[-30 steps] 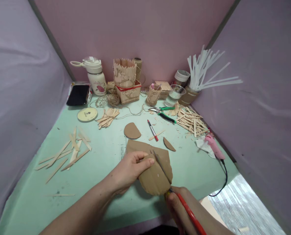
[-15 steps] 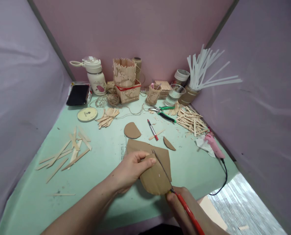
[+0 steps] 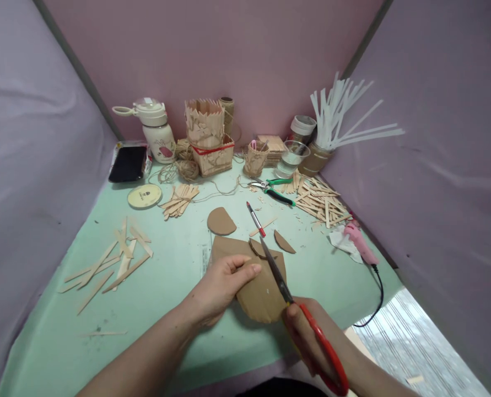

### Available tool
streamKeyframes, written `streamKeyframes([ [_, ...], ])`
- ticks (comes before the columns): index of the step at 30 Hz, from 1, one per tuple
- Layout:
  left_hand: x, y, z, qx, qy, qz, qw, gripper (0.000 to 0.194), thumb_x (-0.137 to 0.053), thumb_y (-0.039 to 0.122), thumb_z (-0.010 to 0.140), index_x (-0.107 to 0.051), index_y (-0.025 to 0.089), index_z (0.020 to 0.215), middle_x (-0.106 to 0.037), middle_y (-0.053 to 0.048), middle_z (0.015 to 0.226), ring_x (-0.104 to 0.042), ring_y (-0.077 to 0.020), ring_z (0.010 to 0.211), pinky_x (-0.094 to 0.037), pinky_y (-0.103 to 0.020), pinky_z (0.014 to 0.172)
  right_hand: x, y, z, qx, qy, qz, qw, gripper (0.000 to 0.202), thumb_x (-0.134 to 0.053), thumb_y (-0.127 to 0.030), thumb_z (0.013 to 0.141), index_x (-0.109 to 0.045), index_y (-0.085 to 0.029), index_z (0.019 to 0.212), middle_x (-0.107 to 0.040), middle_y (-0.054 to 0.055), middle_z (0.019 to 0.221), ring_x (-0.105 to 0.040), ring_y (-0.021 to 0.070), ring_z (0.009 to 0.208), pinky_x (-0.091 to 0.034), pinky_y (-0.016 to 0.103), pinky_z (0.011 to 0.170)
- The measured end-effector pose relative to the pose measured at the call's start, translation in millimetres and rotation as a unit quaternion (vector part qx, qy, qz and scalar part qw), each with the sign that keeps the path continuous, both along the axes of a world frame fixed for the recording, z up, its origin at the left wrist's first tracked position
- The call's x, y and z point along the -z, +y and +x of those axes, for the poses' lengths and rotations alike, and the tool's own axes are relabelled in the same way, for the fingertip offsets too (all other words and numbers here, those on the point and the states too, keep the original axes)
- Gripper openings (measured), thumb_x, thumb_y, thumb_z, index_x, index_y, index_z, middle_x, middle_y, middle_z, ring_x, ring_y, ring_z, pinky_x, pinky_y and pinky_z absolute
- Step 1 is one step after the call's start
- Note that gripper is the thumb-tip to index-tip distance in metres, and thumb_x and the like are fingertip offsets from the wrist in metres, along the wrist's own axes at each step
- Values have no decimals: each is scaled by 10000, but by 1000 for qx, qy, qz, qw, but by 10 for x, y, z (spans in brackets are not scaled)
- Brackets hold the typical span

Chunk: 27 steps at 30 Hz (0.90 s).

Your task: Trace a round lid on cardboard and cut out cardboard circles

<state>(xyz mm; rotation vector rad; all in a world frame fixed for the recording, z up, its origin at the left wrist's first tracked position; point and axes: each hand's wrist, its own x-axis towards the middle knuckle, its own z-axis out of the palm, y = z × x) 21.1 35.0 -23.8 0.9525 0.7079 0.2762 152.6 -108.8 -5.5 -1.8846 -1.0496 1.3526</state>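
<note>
My left hand (image 3: 224, 284) pinches a rounded piece of cardboard (image 3: 262, 298) between thumb and fingers. Red-handled scissors (image 3: 275, 269) are in my right hand (image 3: 305, 325), their blades pointing away from me across the right side of that piece. A thin curved cardboard offcut (image 3: 257, 249) lies by the blade tips, over a larger cardboard sheet (image 3: 228, 246) on the table. Beyond the sheet rest a cut cardboard disc (image 3: 221, 221) with one straight edge and a small cardboard sliver (image 3: 284, 241). A red-and-silver marker (image 3: 255, 219) lies close by.
Loose wooden sticks (image 3: 104, 264) lie at left, a stick pile (image 3: 322, 201) at right. Green-handled pruners (image 3: 272, 190), a water cup (image 3: 291, 160) and a stick basket (image 3: 212, 157) stand or lie farther back. A pink glue gun (image 3: 361, 242) trails its cord over the right edge.
A curved strip has come off the held cardboard and now lies at its far end. The scissors have lifted and turned, with their red handles more in view. My left hand keeps its hold.
</note>
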Motion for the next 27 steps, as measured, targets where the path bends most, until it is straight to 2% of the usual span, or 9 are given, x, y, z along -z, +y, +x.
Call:
streamKeyframes([
  [3,16,109,-22,-58,-22,-18,998,288,-729,437,750,-684,165,833,-694,-28,790,-620,-156,701,-505,-259,636,-30,66,173,-3,-32,-11,999,563,-324,-769,818,-372,-236,642,-376,-57,458,-367,107,379,-249,233,370],
  [6,57,230,-30,-127,-59,-22,990,290,-726,411,769,-696,151,892,-725,-64,870,-666,-182,803,-548,-297,760,-49,157,442,30,-178,-22,983,467,-417,-644,844,-352,-239,620,-399,-49,489,-419,127,454,-311,236,443],
  [10,133,309,-20,-178,-73,-37,981,286,-693,372,815,-703,127,960,-741,-101,937,-688,-188,858,-555,-308,839,73,213,831,68,-401,-72,911,452,-421,-638,847,-386,-241,632,-535,6,553,-521,190,534,-346,270,504],
  [12,161,316,-12,-189,-74,-42,978,276,-682,355,828,-703,123,977,-743,-107,956,-693,-186,868,-561,-302,837,176,192,967,58,-471,-99,875,393,-399,-588,875,-430,-238,698,-603,50,623,-560,223,559,-340,286,503],
  [14,177,317,-5,-193,-75,-44,977,268,-677,347,835,-703,123,981,-743,-107,967,-695,-183,876,-564,-293,836,268,154,1040,44,-505,-119,854,335,-385,-521,896,-455,-226,754,-628,79,665,-590,243,579,-335,293,504],
  [19,190,324,7,-202,-76,-49,975,246,-668,325,847,-697,131,996,-742,-105,989,-695,-176,897,-567,-279,835,357,112,1037,40,-494,-115,861,289,-390,-479,910,-441,-229,776,-634,74,694,-622,254,621,-367,297,531],
  [27,202,325,0,-211,-77,-51,973,231,-695,300,827,-693,143,997,-739,-94,1018,-693,-174,922,-569,-266,832,360,125,1054,83,-488,-71,866,301,-427,-514,875,-438,-248,735,-578,23,573,-560,221,508,-325,279,491],
])
